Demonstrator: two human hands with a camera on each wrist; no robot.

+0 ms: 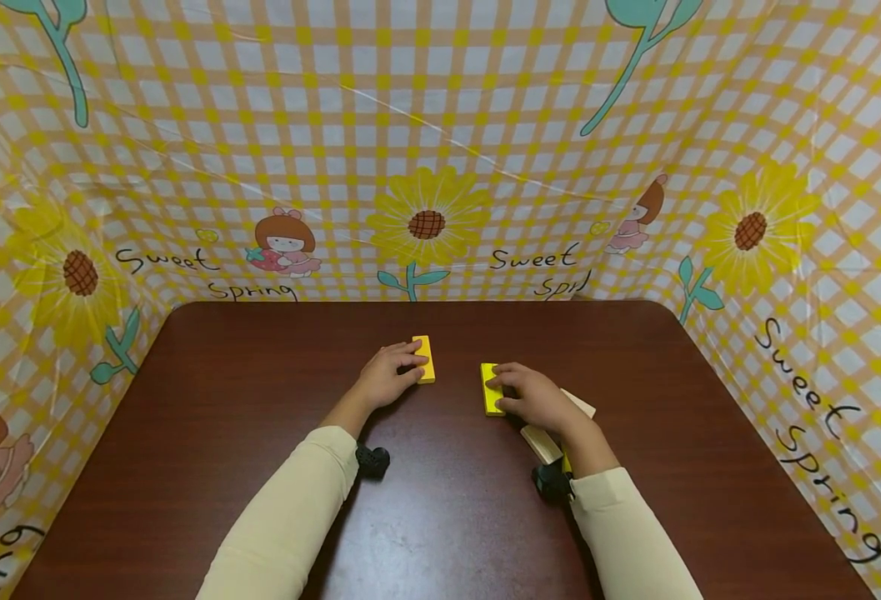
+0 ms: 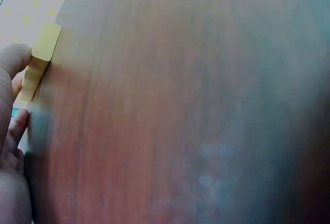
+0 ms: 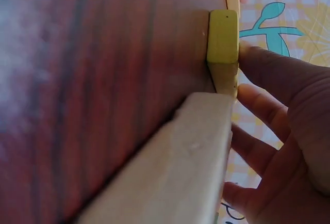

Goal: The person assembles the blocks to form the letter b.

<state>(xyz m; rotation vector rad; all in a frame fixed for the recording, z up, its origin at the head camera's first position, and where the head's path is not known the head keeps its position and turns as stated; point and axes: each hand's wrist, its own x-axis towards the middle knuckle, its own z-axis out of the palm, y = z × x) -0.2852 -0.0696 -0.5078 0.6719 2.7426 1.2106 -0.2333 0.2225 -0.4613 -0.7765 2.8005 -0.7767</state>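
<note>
Both hands rest on yellow blocks lying flat on the bench.

Left hand (image 1: 389, 379) curls its fingers over one yellow block (image 1: 426, 359); right hand (image 1: 533, 396) grips the other yellow block (image 1: 490, 389), probably steadying each. Pale wooden blocks (image 1: 547, 439) lie under the right wrist.

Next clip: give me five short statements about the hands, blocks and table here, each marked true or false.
1. Each hand rests on a yellow block. True: left hand on the left yellow block, right hand on the right yellow block.
2. The two yellow blocks touch. False: bare table lies between them.
3. A plain wooden block lies under the right wrist. True.
4. The table is white. False: dark brown.
5. The left hand is lifted off the table. False: it rests on it.
</note>
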